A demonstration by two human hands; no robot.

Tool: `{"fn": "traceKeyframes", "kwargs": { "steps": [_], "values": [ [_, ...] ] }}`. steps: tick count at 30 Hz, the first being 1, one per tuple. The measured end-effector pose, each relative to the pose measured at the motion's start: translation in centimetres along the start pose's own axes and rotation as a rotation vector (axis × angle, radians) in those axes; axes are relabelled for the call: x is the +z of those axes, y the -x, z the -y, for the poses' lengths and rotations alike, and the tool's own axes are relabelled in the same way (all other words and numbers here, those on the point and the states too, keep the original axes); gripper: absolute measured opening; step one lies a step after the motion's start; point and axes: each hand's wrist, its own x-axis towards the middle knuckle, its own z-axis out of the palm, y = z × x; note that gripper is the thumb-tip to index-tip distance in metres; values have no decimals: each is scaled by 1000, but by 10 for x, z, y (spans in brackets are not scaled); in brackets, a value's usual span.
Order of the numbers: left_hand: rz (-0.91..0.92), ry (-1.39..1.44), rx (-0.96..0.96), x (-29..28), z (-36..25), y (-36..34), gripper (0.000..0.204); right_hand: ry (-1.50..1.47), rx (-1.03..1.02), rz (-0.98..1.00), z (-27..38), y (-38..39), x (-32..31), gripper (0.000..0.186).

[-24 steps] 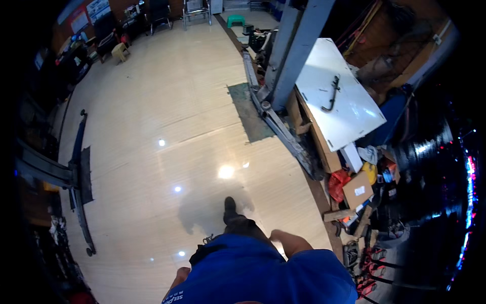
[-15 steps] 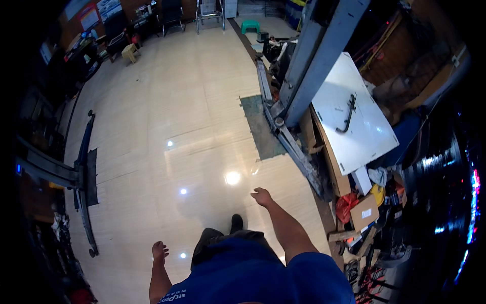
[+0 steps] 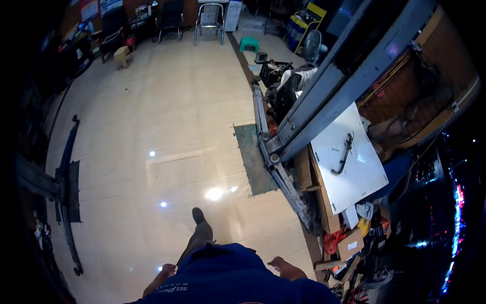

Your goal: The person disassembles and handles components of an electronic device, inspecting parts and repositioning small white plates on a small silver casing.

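I look down at my blue shirt and dark trousers, one shoe forward on the glossy beige floor (image 3: 152, 101). My left hand (image 3: 168, 270) is low beside my body, holding nothing I can see, its fingers partly hidden. At my right side my right hand (image 3: 278, 263) hangs with fingers loosely apart and nothing visible in it. Rightward stands a grey lift column (image 3: 324, 111) with a low arm (image 3: 288, 187) along the floor. Beside it a white board (image 3: 347, 182) lies on cardboard, with a dark bent metal piece (image 3: 344, 154) on it.
Another lift arm (image 3: 66, 192) lies at left. Boxes (image 3: 349, 243), bags and clutter pile at right. At the back are chairs (image 3: 207, 23), a green stool (image 3: 249, 43), a beige stool (image 3: 121, 57), a fan (image 3: 313, 46) and a bin of dark items (image 3: 276, 73).
The view has shifted, so the right column and board sit lower, showing more of the back area. Both my hands have swung back from ahead to beside my body; my legs have moved.
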Motion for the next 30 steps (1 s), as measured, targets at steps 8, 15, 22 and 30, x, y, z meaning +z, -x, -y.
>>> {"fn": "traceKeyframes", "kwargs": {
  "steps": [8,15,22,30],
  "values": [
    [-410,-107,-12,-249,-14,-187,41,-233,-275,-487,68,-22,-182,37],
    [-605,618,220,-377,-151,-257,30,-214,-559,-177,349,36,-233,52],
    [-352,257,352,-348,-205,-240,34,-372,-353,97,428,30,-316,65],
    [-162,68,-313,-440,-47,-178,24,68,-201,3,507,-82,-496,59]
  ]
}}
